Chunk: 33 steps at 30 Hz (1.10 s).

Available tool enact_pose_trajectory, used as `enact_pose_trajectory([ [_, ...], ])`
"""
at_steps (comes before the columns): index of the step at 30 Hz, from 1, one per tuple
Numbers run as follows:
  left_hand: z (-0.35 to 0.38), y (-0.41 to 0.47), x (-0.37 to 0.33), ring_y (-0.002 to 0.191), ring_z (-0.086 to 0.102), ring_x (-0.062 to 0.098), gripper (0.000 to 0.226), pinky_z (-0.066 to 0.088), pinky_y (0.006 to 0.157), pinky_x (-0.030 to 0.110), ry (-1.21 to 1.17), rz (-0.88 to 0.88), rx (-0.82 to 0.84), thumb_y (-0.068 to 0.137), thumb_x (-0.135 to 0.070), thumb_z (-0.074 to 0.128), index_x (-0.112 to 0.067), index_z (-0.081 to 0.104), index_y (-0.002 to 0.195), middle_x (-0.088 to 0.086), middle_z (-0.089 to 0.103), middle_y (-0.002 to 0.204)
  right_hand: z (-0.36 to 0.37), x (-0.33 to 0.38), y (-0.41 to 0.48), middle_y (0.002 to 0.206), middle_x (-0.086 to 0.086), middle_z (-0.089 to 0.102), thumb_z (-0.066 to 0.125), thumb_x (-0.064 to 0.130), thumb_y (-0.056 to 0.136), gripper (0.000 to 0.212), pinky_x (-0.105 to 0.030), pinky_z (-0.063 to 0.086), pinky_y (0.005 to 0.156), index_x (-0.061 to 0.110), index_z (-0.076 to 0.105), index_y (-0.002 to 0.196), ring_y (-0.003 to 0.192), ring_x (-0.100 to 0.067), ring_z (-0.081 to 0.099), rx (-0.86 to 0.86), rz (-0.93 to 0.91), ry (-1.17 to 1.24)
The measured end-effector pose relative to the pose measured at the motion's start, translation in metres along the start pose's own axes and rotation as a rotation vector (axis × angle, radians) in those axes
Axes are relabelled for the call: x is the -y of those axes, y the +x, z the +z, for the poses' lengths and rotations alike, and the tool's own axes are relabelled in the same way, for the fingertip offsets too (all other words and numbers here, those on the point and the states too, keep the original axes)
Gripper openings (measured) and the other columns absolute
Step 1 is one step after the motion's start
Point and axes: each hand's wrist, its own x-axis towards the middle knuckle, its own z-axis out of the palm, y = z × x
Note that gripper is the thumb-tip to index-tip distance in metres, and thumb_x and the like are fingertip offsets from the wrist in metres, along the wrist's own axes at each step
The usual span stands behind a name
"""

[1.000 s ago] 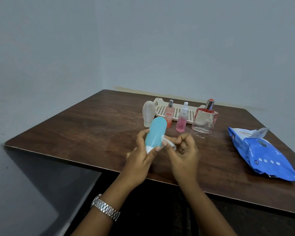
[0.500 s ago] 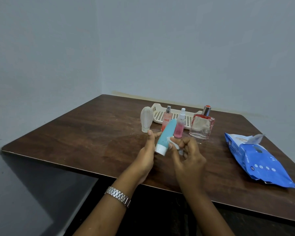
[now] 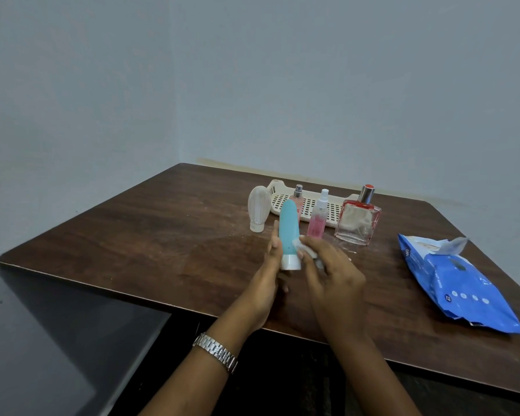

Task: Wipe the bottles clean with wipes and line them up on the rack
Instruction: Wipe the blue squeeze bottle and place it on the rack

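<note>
Head view. Grasps a teal tube bottle [image 3: 288, 229] in the left grip [image 3: 267, 274], white cap [image 3: 291, 262] down, rounded end up, leaning slightly. Pinches a small white wipe [image 3: 305, 249] in the right grip [image 3: 333, 274] and presses it on the tube's right flank, just above the cap. Holds both over the worktop [image 3: 162, 235].

Beyond the left grip: a white ribbed bottle [image 3: 258, 210]. Straight behind the tube: a small silver-topped spray bottle [image 3: 297, 196], base hidden. Beyond the right grip: a pink spray bottle [image 3: 317, 220], then a square glass perfume bottle [image 3: 357, 223]. Behind all of them: a cream perforated rack [image 3: 312, 205]. Well right of the right grip: a blue wipes pack [image 3: 457, 283], flap open.

Probably mid-wipe, with no bottle clearly racked yet. Could slip from the left grip if dampened by the wipe and pushed sideways, then fall and knock the pink spray bottle just beyond. Could leave the face against the left palm unwiped unless turned. Could topple the standing bottles when reaching past them to the rack.
</note>
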Motion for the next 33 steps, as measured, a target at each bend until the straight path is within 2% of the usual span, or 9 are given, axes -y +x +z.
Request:
enact_pose_trajectory([
  [4,0.000,-0.001,0.002,0.124,0.054,0.021,0.121,0.046,0.101,0.038,0.071,0.025,0.008,0.059,-0.075,0.072,-0.044,-0.001,0.150,0.009,0.044,0.146,0.005,0.003,-0.001,0.110,-0.004,0.065,0.061,0.010,0.083,0.025,-0.007,0.040,0.089,0.010,0.070,0.106,0.103,0.001,0.050,-0.035,0.058,0.033],
  [10,-0.002,0.002,0.003,0.139,0.035,0.019,0.149,0.037,0.112,0.044,0.168,-0.008,0.022,0.038,-0.075,0.081,-0.045,-0.014,0.148,0.003,0.014,0.158,0.006,-0.007,-0.004,0.109,-0.007,0.065,0.054,0.012,0.085,0.025,-0.010,0.034,0.093,0.007,0.071,0.101,0.100,-0.010,0.056,0.075,-0.082,-0.059],
  [15,-0.002,0.003,0.004,0.139,0.033,0.015,0.146,0.035,0.113,0.040,0.173,0.031,-0.011,0.038,-0.083,0.073,-0.042,-0.010,0.150,0.001,0.018,0.155,0.003,-0.012,0.002,0.105,-0.012,0.066,0.044,0.015,0.086,0.031,-0.019,0.037,0.093,0.004,0.072,0.093,0.100,-0.019,0.058,0.162,-0.203,-0.066],
  [20,-0.006,0.008,0.011,0.137,0.038,0.021,0.117,0.035,0.112,0.048,0.043,0.065,-0.069,0.054,-0.086,0.066,-0.050,0.008,0.149,0.001,0.030,0.154,0.005,-0.010,0.004,0.102,-0.007,0.067,0.044,0.012,0.083,0.030,-0.015,0.039,0.088,0.004,0.072,0.092,0.095,-0.013,0.058,0.211,-0.194,-0.023],
  [22,-0.007,0.008,0.009,0.125,0.051,0.015,0.113,0.045,0.102,0.039,-0.055,0.046,-0.082,0.052,-0.087,0.064,-0.045,0.022,0.148,0.003,0.045,0.145,0.007,-0.012,0.003,0.103,-0.007,0.067,0.048,0.009,0.082,0.026,-0.011,0.039,0.090,0.004,0.072,0.091,0.098,-0.009,0.057,0.215,-0.188,0.011],
  [24,-0.008,0.007,0.004,0.085,0.062,0.008,0.111,0.051,0.070,0.023,-0.166,0.039,-0.059,0.049,-0.088,0.063,-0.030,0.041,0.141,0.001,0.064,0.106,0.010,-0.011,0.000,0.105,-0.006,0.067,0.055,0.002,0.080,0.021,-0.008,0.039,0.093,0.005,0.072,0.092,0.100,-0.004,0.056,0.209,-0.167,0.036],
  [26,-0.010,0.007,-0.002,0.063,0.052,0.007,0.103,0.044,0.054,0.019,-0.237,0.035,-0.048,0.053,-0.089,0.057,-0.023,0.052,0.131,-0.001,0.056,0.078,0.012,-0.009,-0.003,0.104,-0.001,0.067,0.059,-0.003,0.076,0.022,-0.006,0.040,0.092,0.007,0.073,0.090,0.099,0.000,0.056,0.197,-0.125,0.075],
  [30,-0.012,0.008,-0.007,0.060,0.052,0.007,0.085,0.045,0.057,0.020,-0.290,-0.018,-0.052,0.072,-0.077,0.037,-0.014,0.056,0.125,-0.004,0.057,0.068,0.016,-0.004,-0.009,0.099,0.012,0.065,0.065,-0.009,0.075,0.028,-0.016,0.050,0.085,0.014,0.074,0.087,0.096,0.001,0.061,0.129,0.063,0.257],
  [33,-0.011,0.007,-0.010,0.069,0.057,0.015,0.074,0.045,0.066,0.027,-0.301,-0.064,-0.075,0.067,-0.072,0.045,-0.013,0.061,0.108,0.002,0.064,0.073,0.016,0.000,-0.007,0.101,0.012,0.065,0.068,-0.007,0.078,0.030,-0.025,0.055,0.080,0.021,0.073,0.088,0.093,-0.004,0.064,0.104,0.204,0.382],
])
